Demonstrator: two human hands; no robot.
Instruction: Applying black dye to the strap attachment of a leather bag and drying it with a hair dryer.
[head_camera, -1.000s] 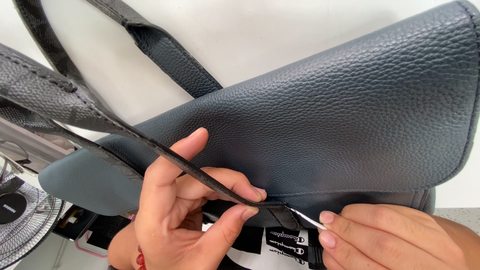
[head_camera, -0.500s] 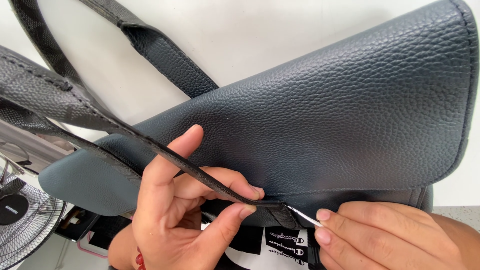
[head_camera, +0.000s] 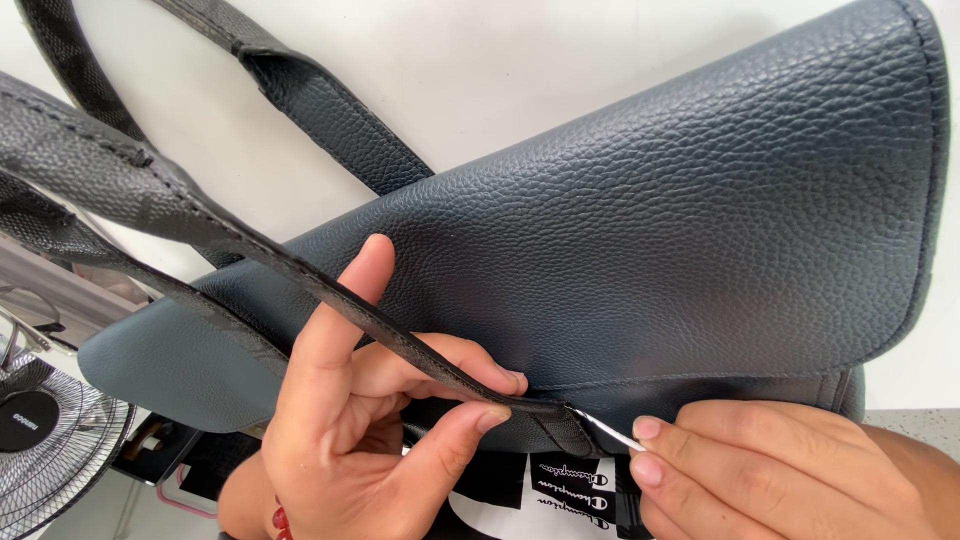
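Both hands pinching: left (head_camera: 360, 440) strap (head_camera: 300, 275), right (head_camera: 770, 470) thin tool (head_camera: 605, 430), pebbled bag (head_camera: 650, 240) (white wall (head_camera: 520, 70)), fan (head_camera: 50, 450)

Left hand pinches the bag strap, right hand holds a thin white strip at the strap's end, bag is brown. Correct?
Not quite: the bag is dark blue-grey, not brown, as the head view shows. The left hand does pinch the strap, and the right hand holds the thin white strip at its end.

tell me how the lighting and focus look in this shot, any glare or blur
Head view: soft, even light, with a mild sheen on the pebbled dark leather bag and its grain crisp; the white wall is bright, almost washed out; the strap nearest the lens looks slightly soft; left hand, right hand and the thin white strip are sharp; the fan sits dim in the corner.
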